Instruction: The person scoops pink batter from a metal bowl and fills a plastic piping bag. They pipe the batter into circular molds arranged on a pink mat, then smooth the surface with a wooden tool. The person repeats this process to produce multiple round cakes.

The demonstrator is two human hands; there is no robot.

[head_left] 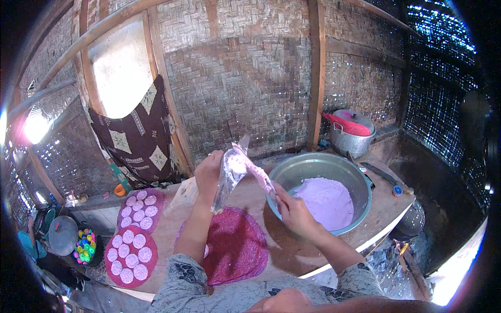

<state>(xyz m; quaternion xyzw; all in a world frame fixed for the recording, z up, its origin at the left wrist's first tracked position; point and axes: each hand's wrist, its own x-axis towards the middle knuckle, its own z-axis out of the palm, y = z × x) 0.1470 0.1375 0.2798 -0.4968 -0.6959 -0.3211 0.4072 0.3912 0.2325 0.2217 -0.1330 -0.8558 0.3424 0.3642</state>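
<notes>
My left hand (207, 169) is raised above the worktop, its fingers closed on a clear plastic bag (225, 182) with pale pink paste at its mouth. In my right hand (293, 208) is a paste-coated spatula (257, 173), tilted up to the left; its tip meets the bag's mouth. Whether it is a spatula or a flat spoon is hard to tell under the paste. To the right, a large grey-green basin (364, 209) holds a mass of pale pink paste (326, 202). Below my hands lies a dark pink round mat (237, 248), with a pale round beside my left forearm.
Left on the table (169, 229), two pink mats (119, 268) carry several pale rounds. A lidded pot (350, 136) with red cloth and a knife (380, 172) sit beyond the basin. A fire (403, 249) burns below the right edge. Coloured small items (84, 246) fill a container far left.
</notes>
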